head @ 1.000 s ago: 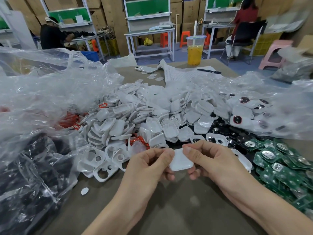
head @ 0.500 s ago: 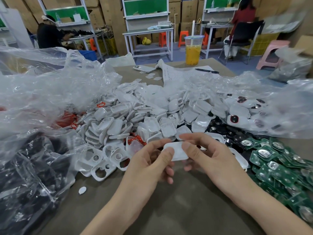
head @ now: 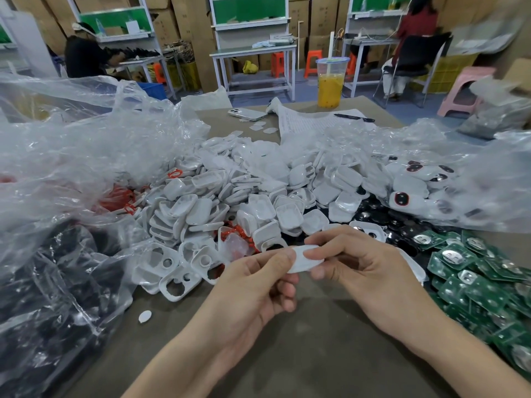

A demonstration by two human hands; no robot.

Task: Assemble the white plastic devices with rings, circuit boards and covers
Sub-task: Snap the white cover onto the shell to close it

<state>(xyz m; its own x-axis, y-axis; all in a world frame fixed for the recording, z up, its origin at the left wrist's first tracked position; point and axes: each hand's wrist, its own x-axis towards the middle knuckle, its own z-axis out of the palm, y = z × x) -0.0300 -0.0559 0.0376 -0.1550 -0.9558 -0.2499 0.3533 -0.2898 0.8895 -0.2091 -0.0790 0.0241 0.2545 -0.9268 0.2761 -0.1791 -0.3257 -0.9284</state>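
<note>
Thumb and forefinger of left hand (head: 253, 285) pinch the left end of a white plastic device (head: 306, 259). Thumb and forefinger of right hand (head: 365, 271) pinch its right end. The remaining fingers of both hands are curled loosely underneath. The device is held in the air between the hands, tilted nearly edge-on to the camera, above the bare near part of the table (head: 287, 354).

Just behind the hands is a heap of white covers (head: 258, 196). White frames with holes (head: 172, 271) lie to the left of it, and orange rings (head: 238, 234) are mixed in. Green circuit boards (head: 474, 271) are piled to the right of the right hand, with black parts (head: 373, 214) behind them. A clear bag at the right holds assembled devices (head: 408, 191). A small white oval piece (head: 144, 316) lies alone on the table at the left. At the far edge are a cup of orange drink (head: 330, 81), a phone (head: 247, 114) and a pen (head: 355, 118) on paper.
</note>
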